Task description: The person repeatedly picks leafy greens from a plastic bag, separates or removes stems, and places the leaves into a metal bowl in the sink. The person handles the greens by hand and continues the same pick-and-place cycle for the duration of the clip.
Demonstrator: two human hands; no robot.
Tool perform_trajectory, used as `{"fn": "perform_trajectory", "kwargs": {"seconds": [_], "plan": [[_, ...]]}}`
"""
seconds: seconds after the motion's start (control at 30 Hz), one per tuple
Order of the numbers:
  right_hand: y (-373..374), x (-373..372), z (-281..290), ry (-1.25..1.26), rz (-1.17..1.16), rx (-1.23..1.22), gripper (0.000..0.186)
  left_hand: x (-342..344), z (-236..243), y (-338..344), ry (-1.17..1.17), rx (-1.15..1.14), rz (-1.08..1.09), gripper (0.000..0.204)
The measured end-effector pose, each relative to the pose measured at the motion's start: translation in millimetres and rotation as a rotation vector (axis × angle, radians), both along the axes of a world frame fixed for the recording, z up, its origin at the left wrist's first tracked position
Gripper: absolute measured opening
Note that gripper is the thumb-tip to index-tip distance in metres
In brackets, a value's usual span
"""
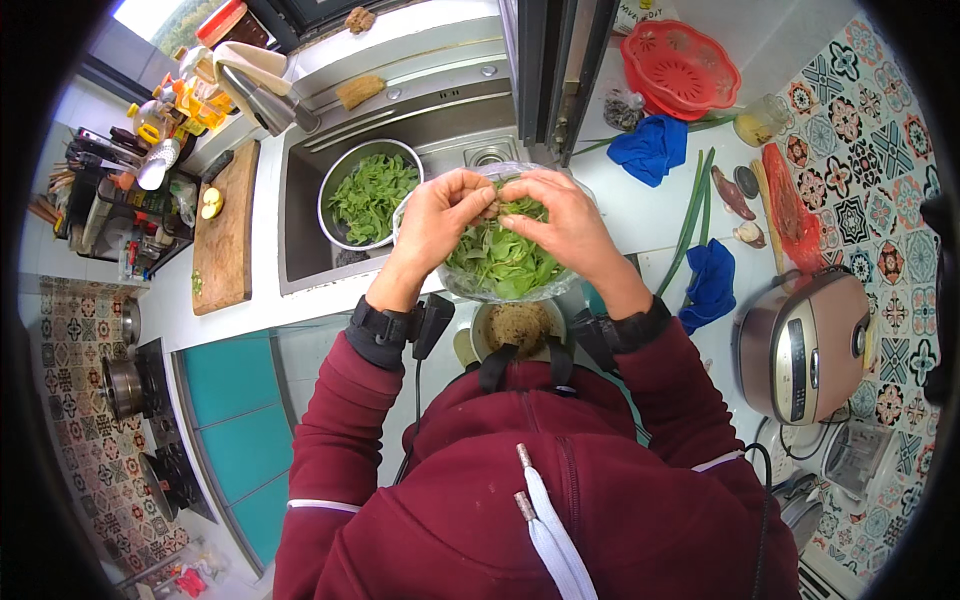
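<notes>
left hand: fingers pinched on a small leaf stem | green leaves: in clear bowl just under both hands; look soft, light, easy to tear, so best pinched at the stem | right hand: pinching the same stem | steel bowl of leaves: left of hands, in sink

Both hands, left and right, meet over a bag of greens at the counter edge. Behind-left, a bowl sits in the sink; a board lies left of it. A cooker stands right.
</notes>
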State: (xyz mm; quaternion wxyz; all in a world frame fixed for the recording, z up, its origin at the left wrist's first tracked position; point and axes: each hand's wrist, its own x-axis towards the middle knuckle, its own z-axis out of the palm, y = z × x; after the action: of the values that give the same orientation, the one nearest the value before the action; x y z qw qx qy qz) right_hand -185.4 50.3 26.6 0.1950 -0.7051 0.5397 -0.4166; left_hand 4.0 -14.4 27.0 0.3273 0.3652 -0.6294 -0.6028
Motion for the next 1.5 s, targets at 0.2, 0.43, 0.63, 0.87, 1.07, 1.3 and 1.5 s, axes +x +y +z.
{"fn": "perform_trajectory", "kwargs": {"seconds": [0.2, 0.43, 0.63, 0.87, 1.07, 1.3, 1.5], "plan": [[-5, 7, -9, 0.078, -0.034, -0.038, 0.022, 5, 0, 5, 0.076, 0.171, 0.084, 0.016], [-10, 13, -17, 0.175, -0.074, -0.191, 0.016, 3, -13, 9, 0.026, 0.106, 0.078, 0.015], [-10, 11, -18, 0.144, -0.062, -0.147, 0.015, 4, -26, 0, -0.002, 0.11, 0.032, 0.017], [-12, 4, -8, 0.025, 0.014, 0.009, 0.017, 9, -28, -6, 0.155, 0.428, -0.049, 0.015], [-9, -3, -8, -0.162, 0.033, 0.232, 0.018, 21, -28, -14, 0.36, 0.562, 0.03, 0.015], [-12, -20, -23, -0.574, 0.109, 0.523, 0.022, 53, -9, 16, 0.092, 0.268, -0.119, 0.012], [-15, -23, -32, -0.783, 0.157, 0.569, 0.024, 40, -20, 72, -0.428, -0.211, -0.649, 0.019]]}}
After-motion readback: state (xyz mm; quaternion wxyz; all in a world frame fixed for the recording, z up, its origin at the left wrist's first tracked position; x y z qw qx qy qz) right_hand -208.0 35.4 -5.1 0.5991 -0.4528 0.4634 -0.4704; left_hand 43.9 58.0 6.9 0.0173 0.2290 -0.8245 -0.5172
